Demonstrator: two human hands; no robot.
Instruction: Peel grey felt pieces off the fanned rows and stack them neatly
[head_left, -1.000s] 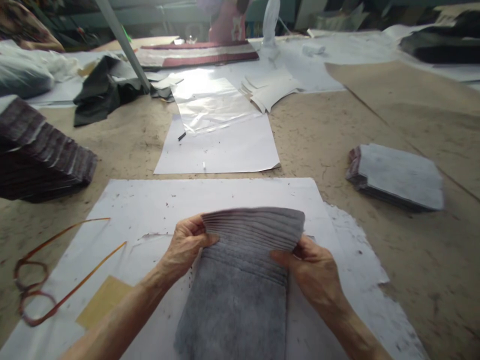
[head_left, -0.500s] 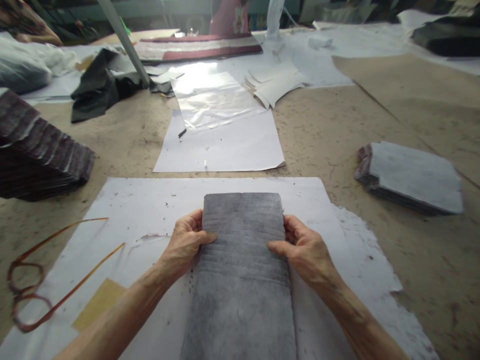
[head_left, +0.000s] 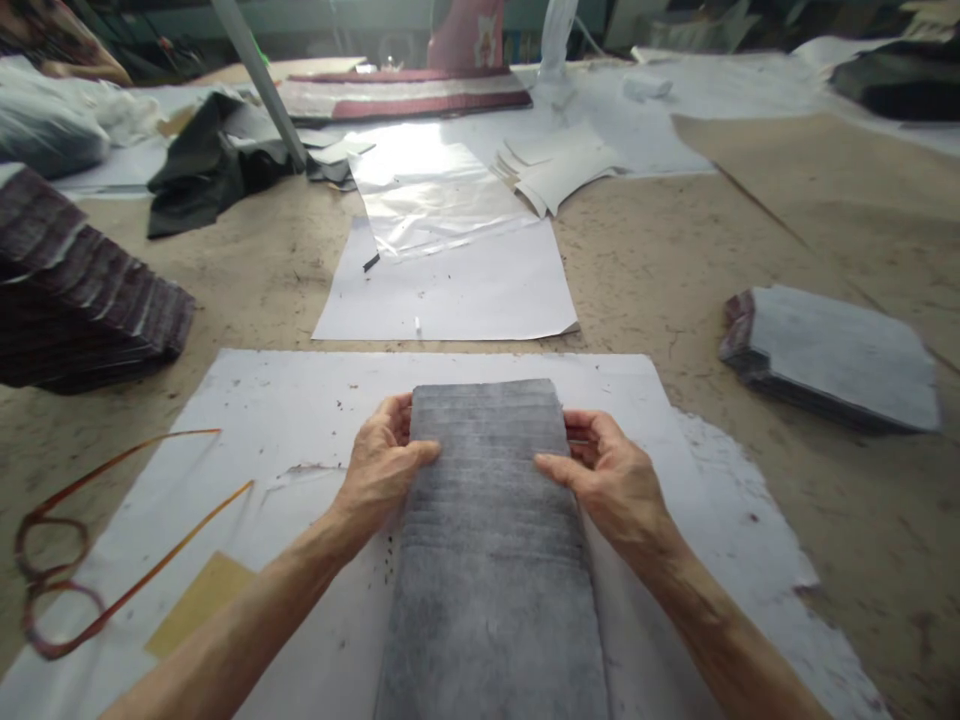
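A long stack of grey fabric pieces [head_left: 495, 560] lies before me, its far edges fanned into overlapping layers. My left hand [head_left: 386, 450] grips the stack's left side, thumb on top and fingers curled at the edge. On the right side my right hand [head_left: 607, 465] holds it in the same way, thumb lying on the upper face. Both hands are near the far end of the stack. Beneath it is a large white paper sheet [head_left: 300, 400], speckled with dark bits. The stack's near end runs out of the picture.
Eyeglasses [head_left: 97, 625] and a yellow card [head_left: 199, 605] lie at left. A tall pile of striped pieces [head_left: 90, 290] leans at far left, a second grey stack [head_left: 840, 350] at right. Clear plastic film [head_left: 442, 205] lies ahead. A metal pole [head_left: 262, 85] rises behind; a person's arm [head_left: 97, 55] shows far left.
The far end of the stack looks more evenly fanned, with more layer edges showing. Both hands have shifted slightly away from me along its sides. The whole view has moved a little.
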